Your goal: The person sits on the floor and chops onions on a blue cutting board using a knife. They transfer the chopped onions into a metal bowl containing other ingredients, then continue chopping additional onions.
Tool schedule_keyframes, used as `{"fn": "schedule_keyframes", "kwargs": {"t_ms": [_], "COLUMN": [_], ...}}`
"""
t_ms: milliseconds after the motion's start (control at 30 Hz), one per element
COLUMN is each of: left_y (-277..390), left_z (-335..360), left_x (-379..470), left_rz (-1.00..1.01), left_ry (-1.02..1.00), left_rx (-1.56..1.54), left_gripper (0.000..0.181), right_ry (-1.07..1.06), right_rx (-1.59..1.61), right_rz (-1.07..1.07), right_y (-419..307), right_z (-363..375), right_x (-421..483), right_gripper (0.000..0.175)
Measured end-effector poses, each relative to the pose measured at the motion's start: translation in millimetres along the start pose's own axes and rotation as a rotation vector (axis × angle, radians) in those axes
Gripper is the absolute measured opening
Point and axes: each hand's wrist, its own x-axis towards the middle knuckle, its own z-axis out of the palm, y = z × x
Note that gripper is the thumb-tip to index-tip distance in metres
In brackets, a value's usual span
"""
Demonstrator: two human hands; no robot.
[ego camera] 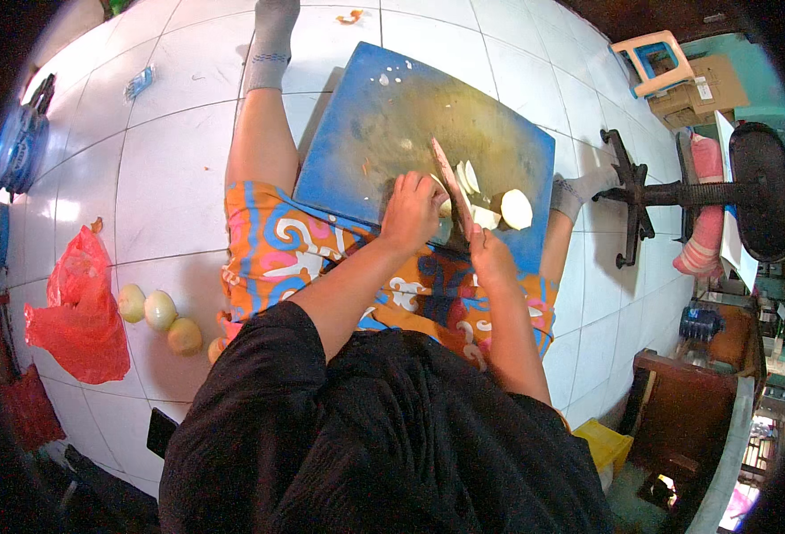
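Note:
My right hand (492, 257) grips the handle of a kitchen knife (452, 177), its blade angled away over a worn blue board (339, 133). Left of the blade, my left hand (411, 208) curls its fingers around a piece of onion (445, 207), which they partly hide. Pale onion slices (467, 177) lie just right of the blade. A cut chunk of onion (486, 217) rests near the knife's handle end. Farther right on the board sits a peeled onion half (516, 209).
On the white tiled floor (172, 153), several onions (160, 310) lie at left beside a red plastic bag (85, 314). A dark phone-like object (161, 432) is below them. My legs flank the board. At right stand a chair base (632, 195) and a cardboard box (706, 90).

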Motion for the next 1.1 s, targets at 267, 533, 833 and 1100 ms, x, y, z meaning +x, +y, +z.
{"fn": "schedule_keyframes", "kwargs": {"t_ms": [267,533,833,1100], "left_y": [3,5,-9,-3], "left_z": [-1,-2,0,0], "left_x": [-2,-3,-3,-4], "left_rz": [-0.002,-0.018,0.027,0.013], "left_ry": [-0.009,-0.063,-0.023,-0.018], "left_rx": [-0.021,0.102,0.035,-0.005], "left_gripper": [0.018,0.017,0.017,0.019], "right_ry": [-0.06,-0.081,-0.187,-0.105], "right_rx": [-0.013,-0.087,0.186,-0.011], "right_rz": [-0.02,-0.023,0.075,-0.028], "right_y": [-19,-37,-25,-20], "right_z": [-30,7,-13,-40], "right_x": [-35,-1,2,-36], "right_gripper": [0.051,0.051,0.053,0.047]}}
